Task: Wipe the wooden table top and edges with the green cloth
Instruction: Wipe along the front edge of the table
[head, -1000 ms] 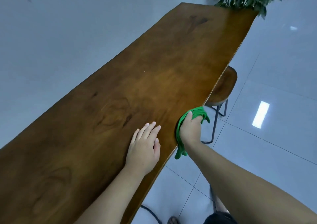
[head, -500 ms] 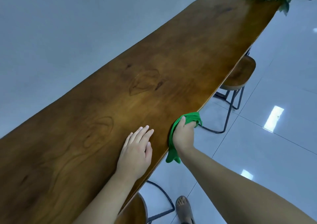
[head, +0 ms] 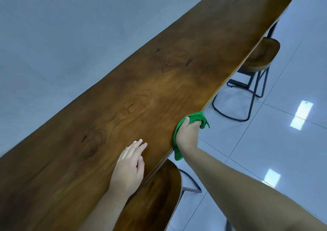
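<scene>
- The wooden table [head: 159, 82] runs as a long plank from 7 o'clock up to 1 o'clock; that is its long axis.
- The left hand [head: 128, 169] lies flat on the top near the near edge, fingers together and extended, gripping nothing, seemingly bracing.
- The right hand [head: 188, 135] sits at about 2 o'clock from the left, closed on the green cloth [head: 198, 118] and pressing it against the table's near edge.
- The unwiped run of edge likely lies toward 1 o'clock from the cloth, so the right hand is the one placed to slide along it, past the stool [head: 260, 57].
</scene>
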